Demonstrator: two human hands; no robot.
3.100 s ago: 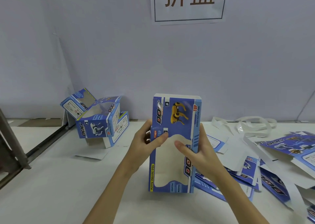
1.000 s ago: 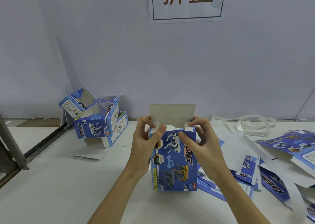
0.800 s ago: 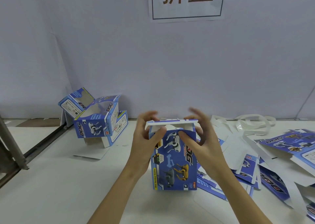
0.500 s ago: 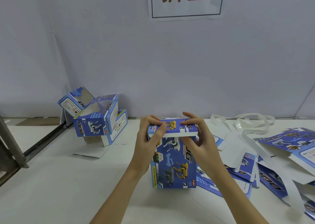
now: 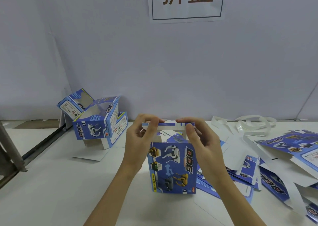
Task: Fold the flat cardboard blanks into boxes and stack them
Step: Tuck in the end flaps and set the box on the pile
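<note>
The box is standing upright on the tabletop, long axis vertical, printed face toward the camera and open end pointing up. Its lid is lying level just above the opening, long axis running left to right, apart from the front panel. The left hand is pinching the lid's left end and the right hand its right end, so the opening is lying straight below both grips, about equally near each. The tuck flap seems to be hanging at the lid's front edge, though the view is soft there. Folded boxes are leaning together at far left; flat blanks are lying at right.
</note>
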